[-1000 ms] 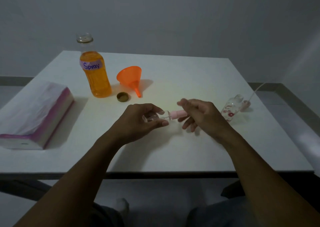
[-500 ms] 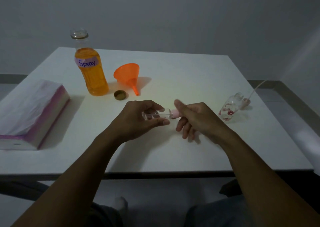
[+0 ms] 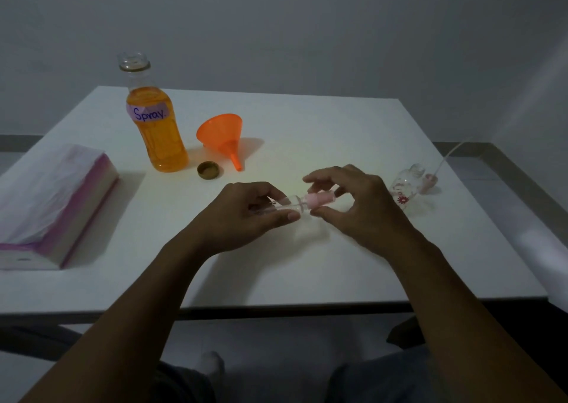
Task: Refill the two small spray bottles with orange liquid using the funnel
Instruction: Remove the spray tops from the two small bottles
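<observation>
Holding a small spray bottle [image 3: 290, 206] on its side just above the white table [image 3: 307, 267], the left hand [image 3: 246, 215] gripped the clear body, with thumb and fingers curled round it. The right hand [image 3: 359, 212] met it from the other end. Its thumb and forefinger pinched the pink spray cap [image 3: 319, 201] seated on the bottle's neck, and the remaining fingers fanned loosely above and behind. Whether the cap was tight or partly unscrewed could not be told in the dim light.

The second spray bottle [image 3: 405, 187] lay on its side near the table's right edge, just beyond the right hand. It was clear with a red flower print, and its neck was open. Its pink sprayer head [image 3: 430, 180] rested beside the neck, with the thin dip tube [image 3: 445, 159] slanting up and away past the table edge.

On the far left part of the table stood the large bottle [image 3: 159, 132], uncapped, with orange liquid reaching to the shoulder and a purple label reading "Spray". A gold cap [image 3: 209, 169] lay open side up just beside its base. The orange funnel [image 3: 222, 135] lay tipped on its side next to the large bottle, spout pointing toward the person. A pink-and-white tissue pack [image 3: 52, 199] sat at the left edge, well apart from the hands.
</observation>
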`<state>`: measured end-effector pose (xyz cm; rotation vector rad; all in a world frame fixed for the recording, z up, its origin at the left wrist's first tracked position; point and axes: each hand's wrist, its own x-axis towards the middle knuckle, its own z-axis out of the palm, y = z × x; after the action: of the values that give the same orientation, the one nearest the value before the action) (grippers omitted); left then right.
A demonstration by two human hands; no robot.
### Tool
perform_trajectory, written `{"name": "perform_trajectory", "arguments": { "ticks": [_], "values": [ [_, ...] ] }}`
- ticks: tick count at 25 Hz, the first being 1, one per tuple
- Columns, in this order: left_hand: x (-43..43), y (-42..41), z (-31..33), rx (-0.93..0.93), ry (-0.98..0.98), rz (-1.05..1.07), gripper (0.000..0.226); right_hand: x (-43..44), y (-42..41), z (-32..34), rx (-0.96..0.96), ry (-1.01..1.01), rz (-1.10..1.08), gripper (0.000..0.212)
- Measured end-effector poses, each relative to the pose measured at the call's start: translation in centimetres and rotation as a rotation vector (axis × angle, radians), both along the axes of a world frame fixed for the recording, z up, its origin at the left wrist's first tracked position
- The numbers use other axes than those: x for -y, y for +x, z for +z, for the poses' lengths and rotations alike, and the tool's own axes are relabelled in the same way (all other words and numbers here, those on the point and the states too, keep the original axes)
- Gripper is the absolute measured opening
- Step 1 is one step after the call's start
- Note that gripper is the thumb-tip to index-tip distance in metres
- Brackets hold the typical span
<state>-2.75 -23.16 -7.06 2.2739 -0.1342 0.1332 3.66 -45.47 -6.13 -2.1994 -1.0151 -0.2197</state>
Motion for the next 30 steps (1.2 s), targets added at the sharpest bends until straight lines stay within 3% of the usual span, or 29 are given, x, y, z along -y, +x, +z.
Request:
{"name": "perform_trajectory", "arguments": {
  "ticks": [3,8,11,15,20,23,27,30],
  "values": [
    [-0.3,-0.1,0.0,0.042,0.039,0.004,0.051,0.2,-0.4,0.4,-0.324,-0.035,-0.024,0.074],
    [0.0,0.0,-0.2,0.072,0.071,-0.003,0.051,-0.5,-0.4,0.5,-0.544,0.061,-0.093,0.035],
    [-0.2,0.2,-0.5,0.07,0.073,-0.005,0.05,-0.5,-0.3,0.1,-0.429,0.059,-0.09,0.014],
    [-1.0,0.6,-1.2,0.012,0.07,0.065,0.055,0.1,0.5,0.1,-0.06,0.085,-0.093,0.027],
    [-1.6,1.1,-2.4,0.061,0.135,0.125,0.052,0.2,1.2,-0.4,0.354,0.006,-0.34,0.03],
    [-1.6,1.4,-2.5,0.065,0.128,0.174,0.034,0.1,1.1,-0.1,0.29,0.148,-0.483,0.026],
    [-0.2,1.2,-1.4,0.077,-0.13,0.133,0.041,-1.2,1.3,-1.0,-0.111,0.354,-0.519,0.016],
    [1.2,1.1,-1.5,0.127,-0.116,0.092,0.039,-2.0,1.9,-2.6,-0.177,0.312,-0.514,0.01]
  ]
}}
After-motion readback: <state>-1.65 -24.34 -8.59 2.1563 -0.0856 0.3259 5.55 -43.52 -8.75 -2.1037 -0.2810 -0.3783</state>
